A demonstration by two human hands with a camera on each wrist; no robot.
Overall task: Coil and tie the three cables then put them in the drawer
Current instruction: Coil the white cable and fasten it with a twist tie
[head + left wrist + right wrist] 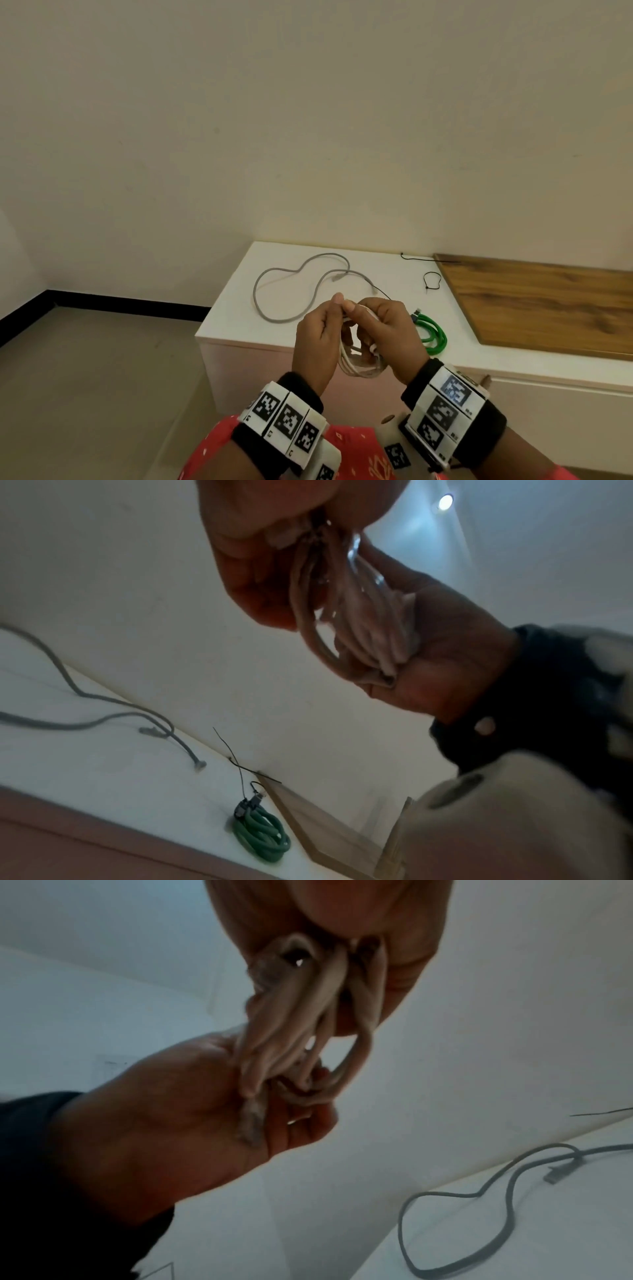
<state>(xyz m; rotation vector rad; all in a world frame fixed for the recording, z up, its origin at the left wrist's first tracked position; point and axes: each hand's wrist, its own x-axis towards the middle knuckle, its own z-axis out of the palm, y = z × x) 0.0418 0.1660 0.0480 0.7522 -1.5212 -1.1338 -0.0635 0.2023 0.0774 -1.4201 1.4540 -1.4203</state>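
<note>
The white cable (356,363) is gathered into a bundle of several loops, held up in the air in front of the near edge of the white cabinet top, its loops hanging downward. The green cable (432,334) lies coiled in a tight oval on the cabinet top, right of the white bundle, its dark connector ends at the far end of the coil. The grey cable (291,284) lies loose and uncoiled on the left part of the top, sprawled in wide open curves, both ends resting near its middle right.
</note>
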